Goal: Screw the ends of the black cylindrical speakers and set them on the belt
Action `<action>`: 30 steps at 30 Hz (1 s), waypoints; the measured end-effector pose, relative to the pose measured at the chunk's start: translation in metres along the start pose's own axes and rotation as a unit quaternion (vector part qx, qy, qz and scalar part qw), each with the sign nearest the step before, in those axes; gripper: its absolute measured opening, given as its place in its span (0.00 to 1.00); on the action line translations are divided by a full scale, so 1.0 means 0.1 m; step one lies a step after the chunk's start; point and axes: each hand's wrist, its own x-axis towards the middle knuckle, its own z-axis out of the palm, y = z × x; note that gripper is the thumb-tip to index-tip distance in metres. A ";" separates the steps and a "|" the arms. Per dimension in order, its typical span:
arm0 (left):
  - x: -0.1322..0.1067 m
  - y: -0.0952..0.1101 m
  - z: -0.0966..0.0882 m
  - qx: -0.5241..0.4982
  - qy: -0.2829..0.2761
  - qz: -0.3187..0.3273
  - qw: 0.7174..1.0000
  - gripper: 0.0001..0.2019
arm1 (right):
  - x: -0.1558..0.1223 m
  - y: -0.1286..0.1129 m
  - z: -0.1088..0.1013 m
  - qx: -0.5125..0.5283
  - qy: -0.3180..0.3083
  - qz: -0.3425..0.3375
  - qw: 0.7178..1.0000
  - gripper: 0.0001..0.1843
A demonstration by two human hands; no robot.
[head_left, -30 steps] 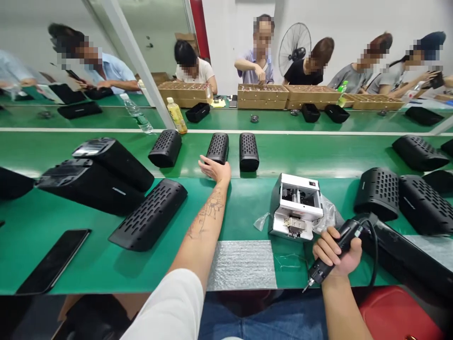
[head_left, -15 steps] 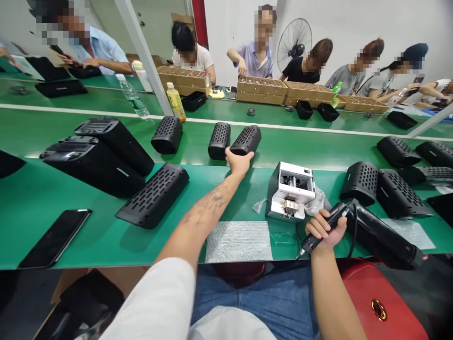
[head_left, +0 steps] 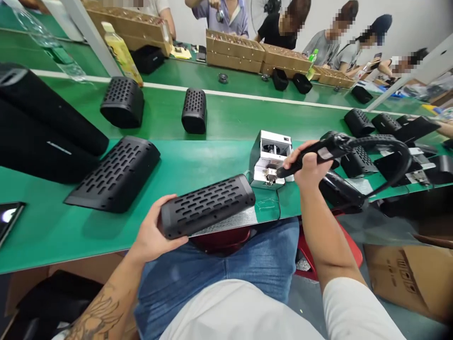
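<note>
A slotted housing (head_left: pixel 208 206) has moved to the table edge (head_left: pixel 88 253), left hand (head_left: pixel 154 236) gripping it, right hand (head_left: pixel 308 174) a screwdriver (head_left: pixel 320 150).

A black casing (head_left: pixel 208 206) with a slotted top slants rightward from the left fingers (head_left: pixel 160 206) clasping its end; a black corded screwdriver (head_left: pixel 331 146) slants through the right fingers (head_left: pixel 292 157).

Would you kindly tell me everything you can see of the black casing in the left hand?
The black casing is long with rounded corners, seemingly matte plastic, with rows of elongated slots on its upper face and small holes near one edge. The left hand grips one end; the other points rightward and away. It hides part of the silvery sheet; whether they touch is unclear.
</note>
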 end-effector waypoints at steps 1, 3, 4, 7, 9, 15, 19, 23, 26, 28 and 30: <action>0.02 0.04 0.07 -0.014 -0.022 -0.002 1.000 0.55 | -0.01 0.04 0.03 -0.008 -0.013 0.008 1.000 0.36; 0.08 0.09 0.19 -0.043 -0.066 -0.004 0.997 0.55 | -0.05 0.09 0.05 -0.020 -0.028 0.022 0.999 0.37; 0.10 0.10 0.24 -0.055 -0.089 -0.003 0.995 0.55 | -0.07 0.10 0.04 -0.024 -0.029 0.024 0.999 0.37; 0.12 0.09 0.36 -0.075 -0.140 0.017 0.987 0.54 | -0.11 0.09 0.03 -0.032 -0.017 0.018 0.999 0.36; 0.10 0.04 0.41 -0.073 -0.147 0.042 0.986 0.56 | -0.11 0.04 0.02 -0.036 -0.015 0.024 0.999 0.35; 0.01 -0.10 0.53 -0.049 -0.117 0.078 0.989 0.66 | -0.27 -0.55 -0.04 0.006 -0.034 0.043 0.998 0.29; 0.03 -0.05 0.57 -0.048 -0.092 0.085 0.991 0.63 | -0.57 -1.16 -0.08 0.037 -0.110 0.057 0.992 0.27; 0.06 0.01 0.56 -0.052 -0.088 0.090 0.991 0.58 | -0.86 -1.33 -0.02 0.045 -0.142 0.072 0.986 0.28; 0.07 0.02 0.56 -0.058 -0.080 0.093 0.991 0.57 | -0.91 -1.15 0.01 0.074 -0.169 0.070 0.980 0.27; 0.07 0.02 0.56 -0.060 -0.080 0.107 0.989 0.56 | -0.87 -1.02 -0.02 0.101 -0.202 0.075 0.971 0.27; 0.07 0.02 0.55 -0.058 -0.087 0.114 0.988 0.56 | -0.82 -0.94 -0.06 0.123 -0.226 0.091 0.962 0.27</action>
